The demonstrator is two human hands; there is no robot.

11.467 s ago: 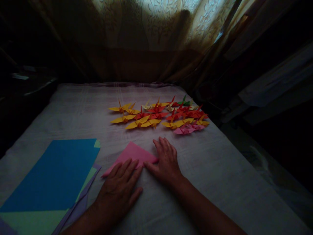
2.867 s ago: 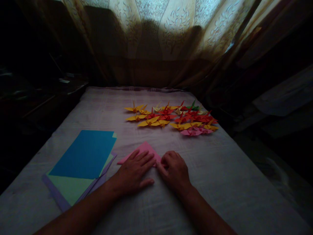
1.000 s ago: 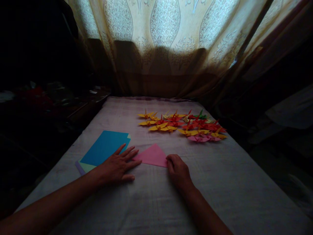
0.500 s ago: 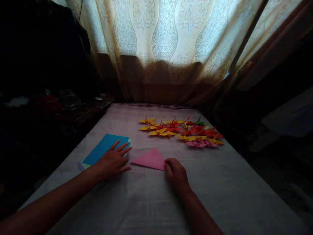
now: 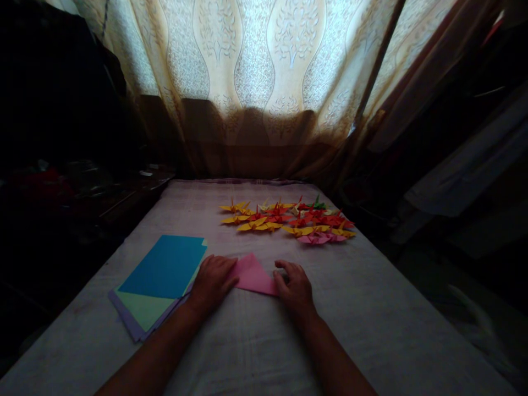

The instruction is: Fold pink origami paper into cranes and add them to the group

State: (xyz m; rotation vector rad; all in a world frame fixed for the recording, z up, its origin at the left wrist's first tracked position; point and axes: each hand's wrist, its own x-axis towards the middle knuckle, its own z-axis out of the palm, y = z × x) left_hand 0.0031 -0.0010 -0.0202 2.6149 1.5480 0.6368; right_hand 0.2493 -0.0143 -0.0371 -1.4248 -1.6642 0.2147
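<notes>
A pink sheet of origami paper (image 5: 252, 275), folded into a triangle, lies on the cloth-covered table. My left hand (image 5: 214, 279) covers its left corner, fingers together on top and thumb at the lower edge, closed on the paper. At the right corner is my right hand (image 5: 295, 289), with thumb and forefinger curved and a gap between them. The thumb is by the paper's edge; whether it touches is hard to tell. To the left lies a stack of coloured paper, with a blue sheet (image 5: 165, 267) over a pale green sheet (image 5: 144, 308) and purple ones.
Several folded paper cranes in yellow, red, pink (image 5: 317, 237) and green stand in rows at the table's back right. A patterned curtain (image 5: 253, 71) hangs beyond the far edge. Dark clutter lies left of the table, and pale cloth (image 5: 449, 187) hangs at right.
My left hand has left the paper stack and moved right onto the pink paper's left corner. My right thumb and forefinger have parted at the right corner. The camera view has shifted.
</notes>
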